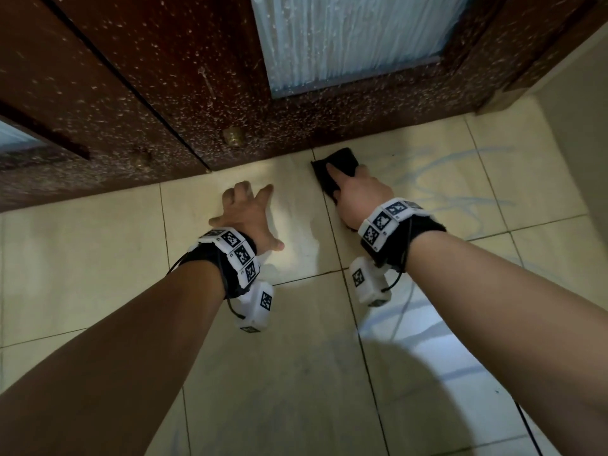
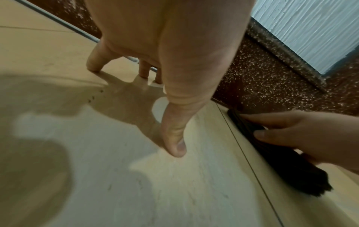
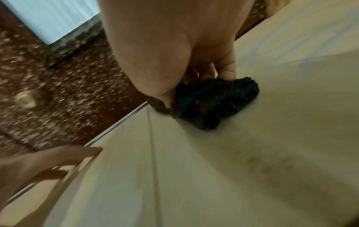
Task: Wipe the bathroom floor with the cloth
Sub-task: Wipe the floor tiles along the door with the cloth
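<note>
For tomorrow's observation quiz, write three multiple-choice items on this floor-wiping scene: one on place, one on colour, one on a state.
1. Where is the dark fluffy cloth?
A. on the pale tiled floor beside the brown speckled door
B. hanging on the door
C. in a bucket

2. The cloth's colour?
A. white
B. dark, near black
C. yellow

3. The left hand is:
A. holding the cloth
B. raised in the air
C. spread, fingertips on the floor

Answers: A, the head view shows it at the door's foot; B, it looks black under the right hand; C, the left wrist view shows fingertips touching tile.
</note>
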The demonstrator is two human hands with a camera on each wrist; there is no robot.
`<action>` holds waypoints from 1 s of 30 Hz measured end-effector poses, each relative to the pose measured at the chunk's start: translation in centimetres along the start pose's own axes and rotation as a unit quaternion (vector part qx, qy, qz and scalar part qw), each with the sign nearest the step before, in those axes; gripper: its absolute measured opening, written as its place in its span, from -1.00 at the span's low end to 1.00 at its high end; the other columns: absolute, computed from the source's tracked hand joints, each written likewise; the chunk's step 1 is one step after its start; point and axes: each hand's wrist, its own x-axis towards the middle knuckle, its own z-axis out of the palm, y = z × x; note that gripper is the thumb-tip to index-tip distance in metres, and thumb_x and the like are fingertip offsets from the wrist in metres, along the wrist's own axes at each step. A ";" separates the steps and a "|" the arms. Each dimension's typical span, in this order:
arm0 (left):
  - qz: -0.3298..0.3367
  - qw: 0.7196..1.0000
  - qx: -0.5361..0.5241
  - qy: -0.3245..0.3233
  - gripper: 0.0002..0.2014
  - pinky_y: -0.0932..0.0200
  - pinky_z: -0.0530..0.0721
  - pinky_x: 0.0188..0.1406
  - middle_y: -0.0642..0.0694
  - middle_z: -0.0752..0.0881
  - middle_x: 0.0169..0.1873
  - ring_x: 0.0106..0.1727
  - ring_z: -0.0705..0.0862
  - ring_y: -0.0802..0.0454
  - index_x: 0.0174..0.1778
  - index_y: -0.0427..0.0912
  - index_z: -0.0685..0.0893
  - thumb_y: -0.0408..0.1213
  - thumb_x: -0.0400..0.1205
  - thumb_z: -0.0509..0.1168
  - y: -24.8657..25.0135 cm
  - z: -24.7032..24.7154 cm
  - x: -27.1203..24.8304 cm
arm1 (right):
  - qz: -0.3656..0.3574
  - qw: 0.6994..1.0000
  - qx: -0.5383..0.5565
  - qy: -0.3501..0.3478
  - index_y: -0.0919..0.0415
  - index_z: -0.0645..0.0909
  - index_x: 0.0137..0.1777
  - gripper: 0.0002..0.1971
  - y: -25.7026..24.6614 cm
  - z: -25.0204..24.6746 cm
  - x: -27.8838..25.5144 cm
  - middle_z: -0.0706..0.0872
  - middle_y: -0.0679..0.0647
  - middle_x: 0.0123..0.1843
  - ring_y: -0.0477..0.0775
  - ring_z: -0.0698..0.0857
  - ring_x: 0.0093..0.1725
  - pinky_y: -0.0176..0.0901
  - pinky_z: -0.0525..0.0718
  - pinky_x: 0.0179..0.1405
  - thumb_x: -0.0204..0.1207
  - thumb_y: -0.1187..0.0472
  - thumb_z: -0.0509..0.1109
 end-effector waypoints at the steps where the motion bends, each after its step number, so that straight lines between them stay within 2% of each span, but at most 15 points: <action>1: -0.001 1.000 -0.001 0.000 0.19 -0.49 0.51 0.25 -0.05 0.03 0.60 0.61 0.01 -0.14 0.67 0.30 0.01 0.14 0.22 0.64 0.0 0.0 0.0 | 0.012 1.000 0.005 0.001 -0.25 0.03 0.71 -0.39 1.2 -0.3 0.0 0.38 0.28 0.44 0.36 0.63 0.18 0.06 0.56 -0.05 0.72 0.04 0.14; 3: -0.003 1.000 -0.004 -0.002 0.19 -0.50 0.50 0.26 -0.05 0.01 0.61 0.62 -0.01 -0.15 0.67 0.29 0.01 0.13 0.24 0.64 0.1 0.0 0.0 | 0.040 0.999 0.019 0.007 -0.23 0.03 0.72 -0.42 3.8 -0.8 -0.1 0.35 0.33 0.49 0.40 0.64 0.18 0.09 0.61 0.03 0.74 0.03 0.11; 8: -0.001 1.000 -0.001 0.001 0.18 -0.50 0.50 0.28 -0.06 -0.01 0.62 0.63 -0.02 -0.16 0.68 0.28 0.00 0.14 0.25 0.63 0.0 0.0 -0.1 | 0.117 0.992 0.048 0.023 -0.22 0.03 0.73 -0.45 9.6 -2.0 -0.6 0.32 0.38 0.54 0.45 0.63 0.17 0.05 0.59 0.04 0.78 0.01 0.05; 12: 0.001 1.000 0.007 0.005 0.17 -0.51 0.48 0.28 -0.09 -0.02 0.63 0.63 -0.02 -0.17 0.69 0.27 -0.02 0.13 0.29 0.62 0.1 0.2 -0.3 | 0.147 0.986 0.079 0.020 -0.22 0.04 0.73 -0.44 10.7 -2.5 -0.8 0.28 0.39 0.59 0.44 0.63 0.18 -0.04 0.55 0.03 0.78 0.10 0.08; 18: -0.007 1.000 0.000 0.006 0.16 -0.51 0.44 0.28 -0.08 -0.02 0.62 0.63 -0.03 -0.16 0.67 0.29 0.01 0.09 0.28 0.63 0.4 0.2 -0.3 | 0.158 0.986 0.055 0.008 -0.22 -0.01 0.74 -0.35 8.3 -1.9 -1.2 0.23 0.36 0.62 0.43 0.62 0.21 0.12 0.62 0.17 0.73 0.23 0.10; 21: -0.007 1.000 0.000 0.008 0.15 -0.50 0.45 0.26 -0.08 0.00 0.61 0.62 -0.01 -0.15 0.67 0.29 0.03 0.08 0.27 0.64 0.5 0.2 -0.2 | 0.107 0.994 0.035 0.006 -0.22 0.03 0.73 -0.34 4.4 -1.1 -2.2 0.27 0.37 0.60 0.46 0.61 0.26 0.13 0.60 0.19 0.68 0.22 0.12; 25: -0.005 1.000 0.003 0.013 0.16 -0.52 0.46 0.27 -0.08 0.00 0.61 0.62 -0.01 -0.16 0.67 0.29 0.01 0.09 0.26 0.64 0.4 0.2 -0.2 | 0.000 0.997 0.042 -0.065 -0.23 -0.01 0.72 -0.34 -2.8 0.5 -3.9 0.31 0.32 0.53 0.42 0.56 0.31 0.11 0.58 0.20 0.68 0.13 0.12; 27: -0.004 1.000 0.009 0.013 0.17 -0.53 0.46 0.28 -0.09 -0.01 0.62 0.62 -0.01 -0.17 0.67 0.30 -0.01 0.11 0.28 0.63 0.3 0.2 -0.3 | -0.012 0.996 0.029 -0.080 -0.24 -0.05 0.73 -0.29 -4.7 1.1 -4.3 0.32 0.28 0.50 0.37 0.55 0.29 0.10 0.61 0.15 0.66 0.11 0.19; 30: 0.004 1.000 0.015 0.010 0.17 -0.51 0.46 0.30 -0.10 -0.04 0.64 0.63 -0.03 -0.18 0.68 0.29 -0.05 0.13 0.30 0.61 0.3 0.1 -0.3 | -0.012 0.995 0.029 -0.098 -0.27 -0.07 0.73 -0.21 -4.4 0.9 -4.1 0.30 0.26 0.51 0.34 0.56 0.27 0.09 0.64 0.08 0.62 0.17 0.27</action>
